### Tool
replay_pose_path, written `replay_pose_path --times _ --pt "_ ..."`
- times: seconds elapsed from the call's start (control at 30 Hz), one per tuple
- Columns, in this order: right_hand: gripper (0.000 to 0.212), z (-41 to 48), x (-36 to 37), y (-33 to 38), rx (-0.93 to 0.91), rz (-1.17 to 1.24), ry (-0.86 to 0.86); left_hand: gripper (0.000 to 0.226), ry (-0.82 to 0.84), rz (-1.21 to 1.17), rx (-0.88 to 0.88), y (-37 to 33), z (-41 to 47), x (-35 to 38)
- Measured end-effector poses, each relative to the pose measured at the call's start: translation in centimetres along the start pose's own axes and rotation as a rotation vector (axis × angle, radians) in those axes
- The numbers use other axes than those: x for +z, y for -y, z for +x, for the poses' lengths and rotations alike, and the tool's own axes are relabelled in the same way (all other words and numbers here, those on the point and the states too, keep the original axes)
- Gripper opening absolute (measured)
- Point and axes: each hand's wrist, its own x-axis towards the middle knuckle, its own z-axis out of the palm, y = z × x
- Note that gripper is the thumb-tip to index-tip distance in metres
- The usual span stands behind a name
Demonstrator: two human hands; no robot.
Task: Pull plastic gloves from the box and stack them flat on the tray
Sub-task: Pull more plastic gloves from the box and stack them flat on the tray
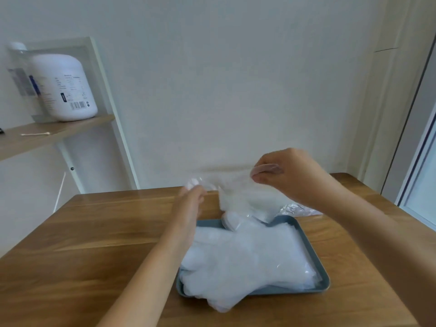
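A clear plastic glove [232, 185] hangs stretched in the air above the far end of the tray. My left hand [192, 197] pinches its left end and my right hand [286, 175] pinches its right edge, higher up. Below lies a blue-grey tray [324, 276] on the wooden table. A pile of several translucent gloves [245, 258] lies flat on the tray, with fingers hanging over its near left rim. No glove box is visible; a crumpled clear wrapper [298, 210] lies behind the tray, partly hidden by my right forearm.
The wooden table [94, 244] stands against a white wall. At upper left a wooden shelf [47, 135] carries a large white jar [68, 88], a clear bottle [20, 69] and a cotton swab [35, 134]. A door frame rises at right.
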Motion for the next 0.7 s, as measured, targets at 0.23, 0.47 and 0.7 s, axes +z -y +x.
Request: replay_pose_path --times 0.23,0.47,0.7 --pt "0.013 0.9 -1.5 4.4 -0.190 -0.362 0.174 0.096 0.247 0.361 0.398 -3.3 -3.2 1.0" --pt "0.018 0.3 -3.2 4.8 -0.101 -0.085 0.179 0.029 0.304 0.476 0.395 -3.1 -2.9 0.7" --pt "0.029 -0.1 -0.7 1.8 0.207 0.278 0.127 0.038 0.433 0.302 0.139 -4.8 -2.6 -2.3"
